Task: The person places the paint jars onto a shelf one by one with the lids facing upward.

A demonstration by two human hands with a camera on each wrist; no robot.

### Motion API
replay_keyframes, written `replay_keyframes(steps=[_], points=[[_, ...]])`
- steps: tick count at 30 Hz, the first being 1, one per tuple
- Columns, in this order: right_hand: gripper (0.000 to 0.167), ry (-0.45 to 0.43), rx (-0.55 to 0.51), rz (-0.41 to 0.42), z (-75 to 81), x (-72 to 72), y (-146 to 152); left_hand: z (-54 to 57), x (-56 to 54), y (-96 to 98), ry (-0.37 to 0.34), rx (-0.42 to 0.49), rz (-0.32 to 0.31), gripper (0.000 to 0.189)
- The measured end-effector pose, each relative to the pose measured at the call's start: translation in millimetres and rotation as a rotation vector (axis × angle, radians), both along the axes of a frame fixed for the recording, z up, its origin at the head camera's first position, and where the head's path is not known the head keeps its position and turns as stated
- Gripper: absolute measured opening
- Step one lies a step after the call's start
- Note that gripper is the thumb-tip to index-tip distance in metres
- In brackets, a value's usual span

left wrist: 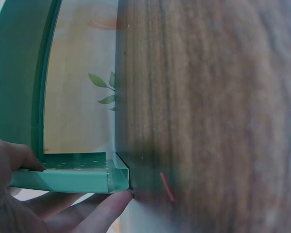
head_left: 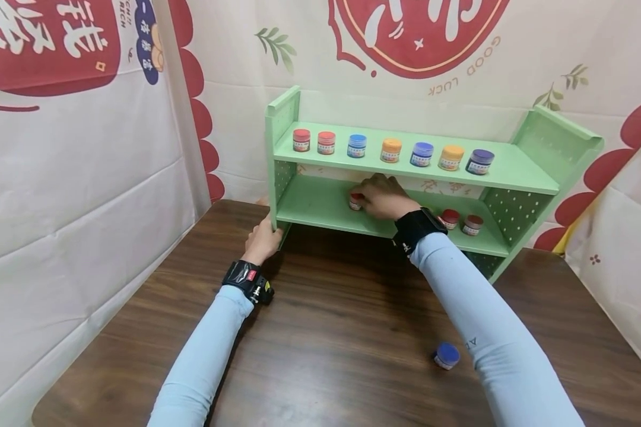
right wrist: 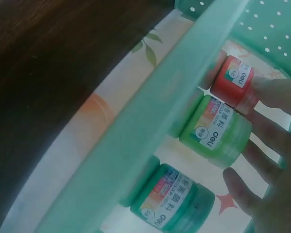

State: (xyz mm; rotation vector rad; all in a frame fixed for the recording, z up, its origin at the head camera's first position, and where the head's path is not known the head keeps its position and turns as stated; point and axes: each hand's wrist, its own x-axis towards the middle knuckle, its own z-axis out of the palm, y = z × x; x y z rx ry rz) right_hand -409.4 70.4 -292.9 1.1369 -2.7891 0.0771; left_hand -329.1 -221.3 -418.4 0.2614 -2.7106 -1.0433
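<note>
A light green two-tier shelf (head_left: 320, 204) stands on the table. My left hand (head_left: 263, 240) grips the lower end of its left side panel (left wrist: 68, 179), thumb on one face and fingers round the other. Reaching into the lower tier, my right hand (head_left: 381, 196) pinches a red paint jar (right wrist: 233, 82) by its lid end between thumb and finger. Right beside that jar is a light green paint jar (right wrist: 216, 128), close to my other fingers. A teal paint jar (right wrist: 169, 199) sits further along. From the head view, my right hand and wrist hide both green jars.
Several paint jars line the upper tier, from a red jar (head_left: 301, 140) to a dark purple jar (head_left: 480, 162). Two dark-red-lidded jars (head_left: 472, 225) sit at the lower tier's right. A blue-lidded jar (head_left: 447, 356) is on the brown table (head_left: 320, 356), near my right forearm.
</note>
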Motion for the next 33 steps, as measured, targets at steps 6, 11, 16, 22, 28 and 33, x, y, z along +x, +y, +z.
replay_keyframes(steps=[6,11,16,22,28,33], points=[[0.014,-0.015,-0.027,0.021,0.7,1.3,1,2.9,2.2,4.6,-0.005,-0.003,-0.001,0.032],[0.024,-0.054,-0.029,0.010,2.0,2.8,2,3.2,2.4,7.0,-0.012,0.001,-0.006,0.036],[0.043,-0.076,-0.068,0.006,4.0,5.1,11,2.6,3.4,10.2,-0.016,0.004,-0.006,0.036],[0.040,0.047,-0.219,0.061,-4.2,30.9,38,0.4,2.4,11.2,-0.016,0.001,-0.012,0.039],[0.024,0.171,-0.360,0.114,-23.0,83.7,79,0.6,0.7,7.5,-0.015,0.000,-0.015,0.040],[0.020,0.072,-0.322,0.136,-36.9,119.7,111,2.7,0.7,-0.8,-0.015,-0.006,-0.016,0.039]])
